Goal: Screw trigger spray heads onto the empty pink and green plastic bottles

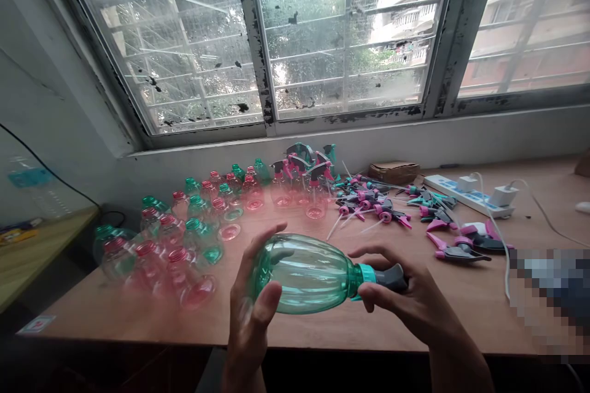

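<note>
A clear green spray bottle (310, 272) lies sideways in the air above the wooden table (322, 328), its base to the left. My left hand (251, 310) wraps round the bottle's base end. At the neck, my right hand (408, 301) has its fingers closed round the teal collar and the dark grey trigger head (391, 277).
Several empty pink and green bottles (184, 239) lie and stand at the left of the table. A few capped bottles (304, 187) stand near the window wall. Loose pink, teal and grey trigger heads (391, 212) are scattered at right, beside a white power strip (468, 195) with cables.
</note>
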{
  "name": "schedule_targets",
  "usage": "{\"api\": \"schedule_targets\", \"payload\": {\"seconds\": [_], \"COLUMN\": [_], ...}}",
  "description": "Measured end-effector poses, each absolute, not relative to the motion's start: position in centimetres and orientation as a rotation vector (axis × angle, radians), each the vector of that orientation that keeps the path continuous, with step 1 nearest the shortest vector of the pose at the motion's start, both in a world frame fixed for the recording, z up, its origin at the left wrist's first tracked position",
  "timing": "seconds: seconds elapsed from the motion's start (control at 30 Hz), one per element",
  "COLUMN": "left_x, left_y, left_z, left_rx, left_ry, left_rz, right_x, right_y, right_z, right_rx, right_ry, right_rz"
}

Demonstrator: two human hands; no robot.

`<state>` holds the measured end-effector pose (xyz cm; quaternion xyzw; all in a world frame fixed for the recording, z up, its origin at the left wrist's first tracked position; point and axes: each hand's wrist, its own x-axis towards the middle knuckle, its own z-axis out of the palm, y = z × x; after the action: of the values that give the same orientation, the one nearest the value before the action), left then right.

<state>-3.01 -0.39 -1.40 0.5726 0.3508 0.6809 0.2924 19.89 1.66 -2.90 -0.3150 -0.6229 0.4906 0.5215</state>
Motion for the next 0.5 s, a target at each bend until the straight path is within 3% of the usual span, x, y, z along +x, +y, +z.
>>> {"api": "schedule_targets", "payload": {"seconds": [0.2,0.5], "left_x": [-2.1,0.0], "left_y": [-0.2,0.0], "left_z": [-0.3,-1.9], "left_rx": [1.147,1.441], "left_ry": [0.953,1.022], "left_rz": [1.796,2.293], "right_x": [19.1,18.5], "right_y": [1.3,4.4], "right_z": [-2.9,-4.2], "right_rx": [-0.852,-0.633], "right_ry": [-1.683,-1.333], "right_rz": [0.768,1.450]}}
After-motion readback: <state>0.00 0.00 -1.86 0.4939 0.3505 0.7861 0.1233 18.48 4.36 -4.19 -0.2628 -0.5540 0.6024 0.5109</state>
